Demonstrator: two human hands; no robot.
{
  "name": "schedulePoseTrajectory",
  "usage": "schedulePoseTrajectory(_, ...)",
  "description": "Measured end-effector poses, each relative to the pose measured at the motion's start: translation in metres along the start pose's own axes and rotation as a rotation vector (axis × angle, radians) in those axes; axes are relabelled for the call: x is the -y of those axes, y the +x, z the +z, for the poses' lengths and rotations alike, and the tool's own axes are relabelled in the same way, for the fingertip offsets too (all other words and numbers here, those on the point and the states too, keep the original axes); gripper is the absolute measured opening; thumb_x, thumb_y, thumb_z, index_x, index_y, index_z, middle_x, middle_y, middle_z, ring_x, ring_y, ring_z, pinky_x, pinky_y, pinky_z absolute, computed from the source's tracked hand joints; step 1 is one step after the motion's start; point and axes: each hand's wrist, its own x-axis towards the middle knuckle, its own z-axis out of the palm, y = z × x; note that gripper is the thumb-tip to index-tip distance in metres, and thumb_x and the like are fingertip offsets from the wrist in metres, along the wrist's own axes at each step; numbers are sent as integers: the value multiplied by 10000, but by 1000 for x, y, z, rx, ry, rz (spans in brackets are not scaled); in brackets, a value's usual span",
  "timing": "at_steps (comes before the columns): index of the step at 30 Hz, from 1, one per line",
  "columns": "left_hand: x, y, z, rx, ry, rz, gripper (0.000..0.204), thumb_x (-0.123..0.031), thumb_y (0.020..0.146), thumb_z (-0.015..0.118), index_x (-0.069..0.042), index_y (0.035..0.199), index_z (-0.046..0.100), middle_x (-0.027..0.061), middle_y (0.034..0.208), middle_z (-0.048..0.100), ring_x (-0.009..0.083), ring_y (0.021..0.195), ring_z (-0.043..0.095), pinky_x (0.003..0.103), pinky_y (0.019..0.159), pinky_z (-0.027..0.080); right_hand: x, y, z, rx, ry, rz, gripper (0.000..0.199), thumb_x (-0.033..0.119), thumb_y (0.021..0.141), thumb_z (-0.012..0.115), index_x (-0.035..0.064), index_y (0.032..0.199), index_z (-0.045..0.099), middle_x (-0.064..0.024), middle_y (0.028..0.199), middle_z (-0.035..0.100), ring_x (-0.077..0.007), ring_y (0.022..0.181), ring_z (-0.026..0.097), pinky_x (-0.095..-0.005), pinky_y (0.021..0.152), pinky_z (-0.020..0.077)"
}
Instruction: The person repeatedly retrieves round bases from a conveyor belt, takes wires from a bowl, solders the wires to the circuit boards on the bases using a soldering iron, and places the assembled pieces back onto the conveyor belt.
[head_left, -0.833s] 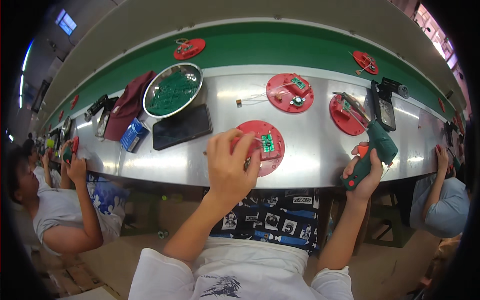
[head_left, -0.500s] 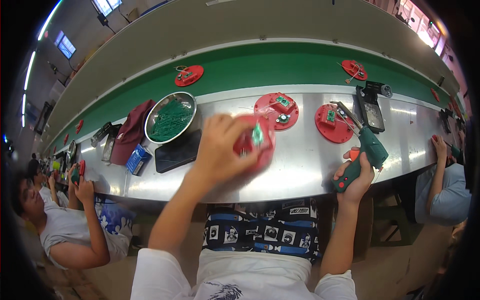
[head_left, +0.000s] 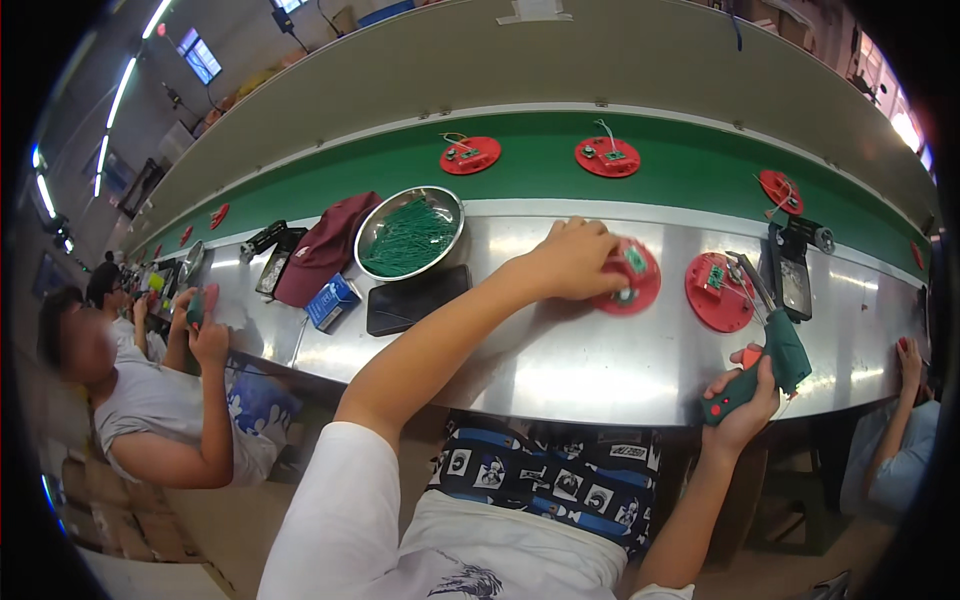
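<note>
Where the disc [head_left: 643, 283] lies right of the bowl [head_left: 456, 236], my left hand [head_left: 582, 258] curls over its left edge — hold unclear — my right hand [head_left: 746, 412] clasps the tool [head_left: 786, 350].

Red disc [head_left: 646, 287], dark green soldering gun [head_left: 788, 357]

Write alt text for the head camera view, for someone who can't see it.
A person's left hand holds a red disc at a metal table, and the right hand grips a green tool. Another red disc lies near the tool. Left of the hands are a bowl of green wires, a phone and a maroon cap.
</note>
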Motion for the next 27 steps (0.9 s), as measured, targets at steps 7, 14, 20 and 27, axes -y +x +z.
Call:
schedulePoseTrajectory(7, 13, -81, -38, 147, 3, 135, 570, -307, 841, 693, -116, 1361, 560, 183, 1453, 472, 387, 1362, 388, 503, 1126, 305, -2, 2, -3, 29, -4, 1, 313, 270, 1011, 497, -27, 1103, 538, -119, 881, 564, -141, 447, 513, -269, 384, 408)
schedulePoseTrajectory(14, 119, -104, -70, -683, 79, -250, 191, -133, 829, 657, -25, 972, 723, 178, 1010, 701, 348, 1008, 648, 402, 904, 512, 0, 1, 1, 36, -36, 23, 325, 315, 1015, 485, 10, 1108, 551, -75, 883, 562, -123, 482, 496, -272, 415, 404)
schedulePoseTrajectory(20, 155, -99, -54, -443, 24, -402, 164, -121, 812, 671, -33, 930, 744, 173, 943, 708, 354, 976, 658, 431, 877, 510, -1, -1, 2, 42, -51, -6, 338, 284, 1009, 499, -38, 1105, 541, -116, 884, 572, -142, 454, 512, -282, 401, 424)
schedulePoseTrajectory(27, 140, -105, -67, -714, -220, -328, 154, -117, 825, 713, -3, 922, 747, 147, 850, 743, 233, 768, 718, 328, 743, 552, 0, -5, 5, 60, -62, -1, 317, 302, 1008, 502, -3, 1083, 544, -79, 887, 560, -121, 482, 493, -273, 418, 412)
